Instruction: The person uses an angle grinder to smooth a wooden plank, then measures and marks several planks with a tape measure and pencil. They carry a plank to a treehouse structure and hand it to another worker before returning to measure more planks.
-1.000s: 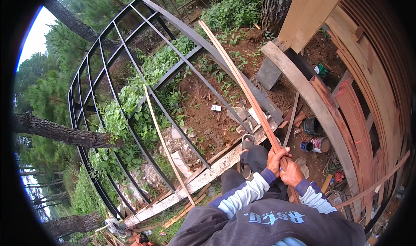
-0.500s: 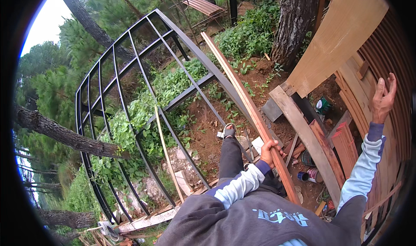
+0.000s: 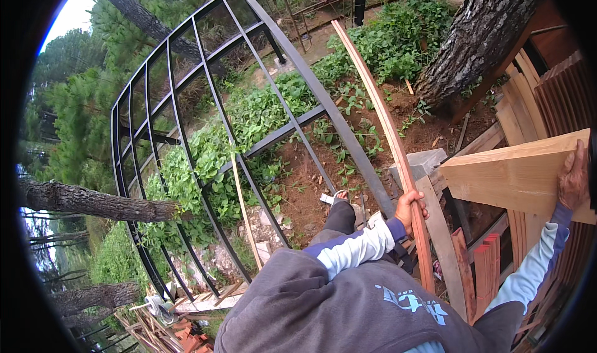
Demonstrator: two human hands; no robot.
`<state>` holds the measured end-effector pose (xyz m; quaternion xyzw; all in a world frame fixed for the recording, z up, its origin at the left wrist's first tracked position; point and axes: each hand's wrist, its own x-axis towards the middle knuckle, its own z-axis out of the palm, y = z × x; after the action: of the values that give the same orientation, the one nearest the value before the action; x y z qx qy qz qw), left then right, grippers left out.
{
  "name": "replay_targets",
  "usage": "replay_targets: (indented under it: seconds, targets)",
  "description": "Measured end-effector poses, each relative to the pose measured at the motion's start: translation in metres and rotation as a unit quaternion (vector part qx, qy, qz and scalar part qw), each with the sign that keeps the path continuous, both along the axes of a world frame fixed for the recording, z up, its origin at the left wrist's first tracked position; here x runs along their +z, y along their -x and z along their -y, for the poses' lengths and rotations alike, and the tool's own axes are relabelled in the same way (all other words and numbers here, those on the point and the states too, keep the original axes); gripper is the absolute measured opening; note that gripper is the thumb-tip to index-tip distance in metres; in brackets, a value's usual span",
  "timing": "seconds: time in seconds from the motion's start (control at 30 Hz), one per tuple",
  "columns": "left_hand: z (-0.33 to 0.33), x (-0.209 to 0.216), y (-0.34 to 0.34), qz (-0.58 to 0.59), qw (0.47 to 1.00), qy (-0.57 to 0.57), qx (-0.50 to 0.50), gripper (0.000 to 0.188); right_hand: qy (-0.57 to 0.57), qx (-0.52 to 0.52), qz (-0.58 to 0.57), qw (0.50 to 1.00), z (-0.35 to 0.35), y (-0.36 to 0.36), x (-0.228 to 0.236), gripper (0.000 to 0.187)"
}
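My left hand is closed around a long, narrow bundle of reddish wooden strips, which slants from beside my body up toward the plants. On the right, my right hand grips the outer end of a wide, pale wooden board, its fingers reaching up to the top edge. The board lies almost level across the picture, and its inner end is close to a weathered plank. Whether that end rests on something, I cannot tell.
A black metal frame of crossing bars stands over plants to the left. A thick tree trunk rises at the upper right. Short reddish boards stand below the wide board. Another trunk juts in from the left.
My right hand, raised and open before, now holds the wide board. The board has swung from steeply slanted to nearly level. My left hand keeps its grip on the strips; the view has shifted.
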<state>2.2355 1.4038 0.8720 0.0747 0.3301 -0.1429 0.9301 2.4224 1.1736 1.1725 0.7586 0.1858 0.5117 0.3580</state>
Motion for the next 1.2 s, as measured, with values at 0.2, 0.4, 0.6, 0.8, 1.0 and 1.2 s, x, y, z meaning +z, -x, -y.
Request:
replay_targets:
  seconds: [0.2,0.4,0.6,0.8,1.0,1.2]
  targets:
    - [-0.054,0.034,-0.077,0.021,0.999,-0.017,-0.036,0.030,-0.052,0.007,-0.042,0.998,0.051,-0.034,-0.003,0.029]
    - [-0.092,0.033,-0.131,0.029,0.998,-0.016,-0.053,0.029,-0.157,0.039,-0.109,0.981,0.041,-0.047,-0.041,0.031]
    - [-0.126,0.022,-0.199,0.025,0.996,-0.023,-0.079,0.030,-0.286,0.030,-0.231,0.930,0.003,-0.056,-0.097,0.033]
    - [-0.155,0.000,-0.288,-0.010,0.994,-0.025,-0.102,0.030,-0.405,-0.030,-0.390,0.827,-0.070,-0.076,-0.146,0.037]
    - [-0.191,-0.008,-0.364,-0.026,0.991,-0.028,-0.125,0.026,-0.480,-0.067,-0.490,0.725,-0.131,-0.110,-0.174,0.041]
    - [-0.216,-0.008,-0.412,0.002,0.989,-0.016,-0.145,0.026,-0.516,-0.056,-0.550,0.654,-0.201,-0.145,-0.189,0.045]
